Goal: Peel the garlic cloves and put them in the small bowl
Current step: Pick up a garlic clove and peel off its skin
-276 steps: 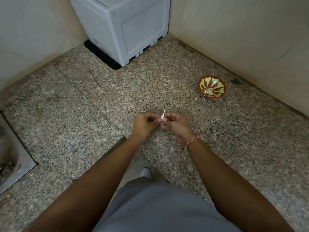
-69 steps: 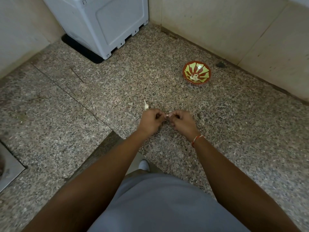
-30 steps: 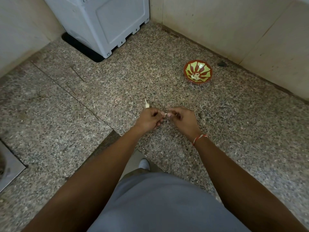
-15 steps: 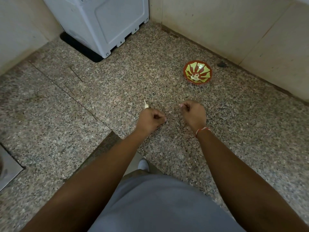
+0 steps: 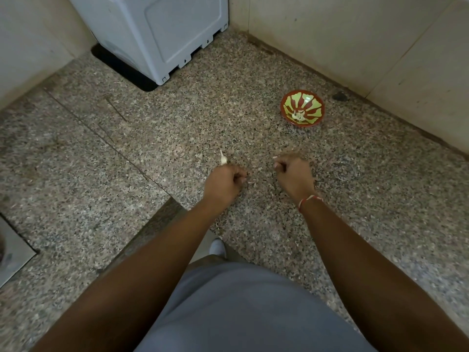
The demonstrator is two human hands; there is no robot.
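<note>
A small red bowl with green petals (image 5: 315,106) stands on the granite floor at the far right, with a few peeled garlic cloves (image 5: 298,116) at its bottom. My right hand (image 5: 295,175) is curled and pinches a small pale garlic clove (image 5: 275,158) that only just peeks out at the fingertips. My left hand (image 5: 224,182) is curled into a loose fist, apart from the right hand, and I see nothing in it. An unpeeled clove with a pointed tip (image 5: 223,160) lies on the floor just beyond my left hand. A scrap of peel (image 5: 251,183) lies between the hands.
A white appliance (image 5: 162,34) stands at the back left. Tiled walls (image 5: 355,39) close the corner behind the bowl. A metal floor drain plate (image 5: 12,252) is at the left edge. My grey-clothed knee (image 5: 241,308) fills the bottom.
My hands were together, working on one clove; they have now drawn apart, the right hand moving right and forward toward the bowl. The left hand stayed in place.
</note>
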